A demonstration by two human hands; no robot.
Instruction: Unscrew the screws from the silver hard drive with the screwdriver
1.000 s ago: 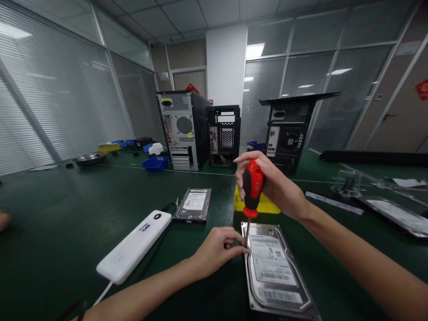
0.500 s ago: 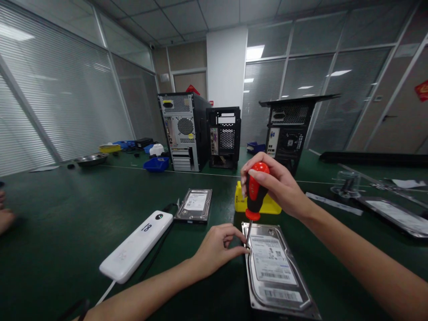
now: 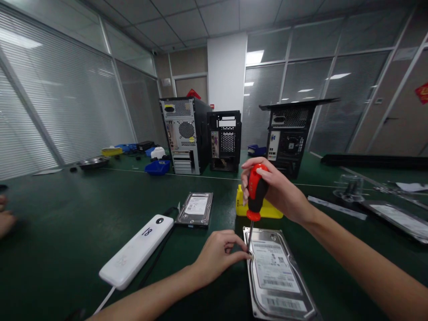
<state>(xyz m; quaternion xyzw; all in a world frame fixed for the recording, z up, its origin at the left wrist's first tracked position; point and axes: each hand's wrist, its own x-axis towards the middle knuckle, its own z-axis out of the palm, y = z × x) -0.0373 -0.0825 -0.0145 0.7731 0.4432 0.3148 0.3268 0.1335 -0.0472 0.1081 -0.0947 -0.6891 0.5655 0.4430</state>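
Barely shifted, right hand [image 3: 279, 191] grips rubbery red-black screwdriver [image 3: 256, 192]; left hand [image 3: 219, 256] pinches its steel shaft.

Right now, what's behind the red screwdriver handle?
A yellow tray sits on the green table directly behind the screwdriver, which the right hand grips. The hand and handle cover the tray's middle; its contents cannot be seen.
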